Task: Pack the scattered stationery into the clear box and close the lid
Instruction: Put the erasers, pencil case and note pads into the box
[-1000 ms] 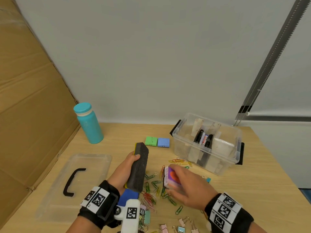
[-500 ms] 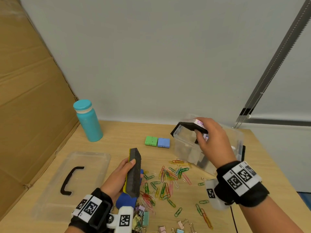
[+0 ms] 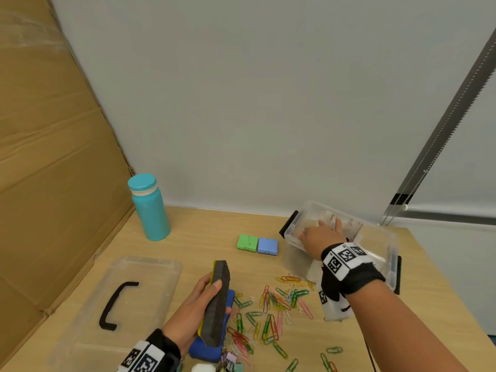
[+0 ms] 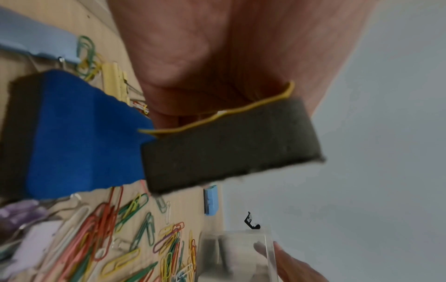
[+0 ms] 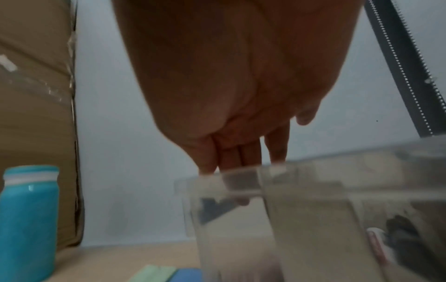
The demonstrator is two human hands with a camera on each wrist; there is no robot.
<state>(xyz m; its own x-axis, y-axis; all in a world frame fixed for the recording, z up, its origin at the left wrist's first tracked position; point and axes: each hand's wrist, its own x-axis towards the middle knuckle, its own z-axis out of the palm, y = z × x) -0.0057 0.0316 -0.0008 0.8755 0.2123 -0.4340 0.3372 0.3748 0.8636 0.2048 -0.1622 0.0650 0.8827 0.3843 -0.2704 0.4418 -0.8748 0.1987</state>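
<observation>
My left hand (image 3: 214, 291) grips a dark grey board eraser (image 3: 218, 299) with a yellow back, held on edge above the table; the left wrist view shows the eraser (image 4: 231, 141) against my palm. A blue eraser (image 3: 212, 351) lies under it. My right hand (image 3: 319, 232) reaches into the left end of the clear box (image 3: 386, 237), fingers straight and pointing down; in the right wrist view the fingertips (image 5: 241, 158) dip behind the box wall (image 5: 313, 209) and nothing shows in them. Coloured paper clips (image 3: 273, 304) are scattered between my hands. The lid (image 3: 150, 269) lies flat at the left.
A green pad (image 3: 247, 242) and a blue pad (image 3: 267, 246) sit side by side left of the box. A teal bottle (image 3: 150, 208) stands at the back left by a cardboard wall (image 3: 53, 157). Binder clips (image 3: 230, 361) lie at the near edge.
My right hand picked up a pink and purple item from the clips, carried it to the box, and now reaches down inside. The left hand lowered the eraser slightly.
</observation>
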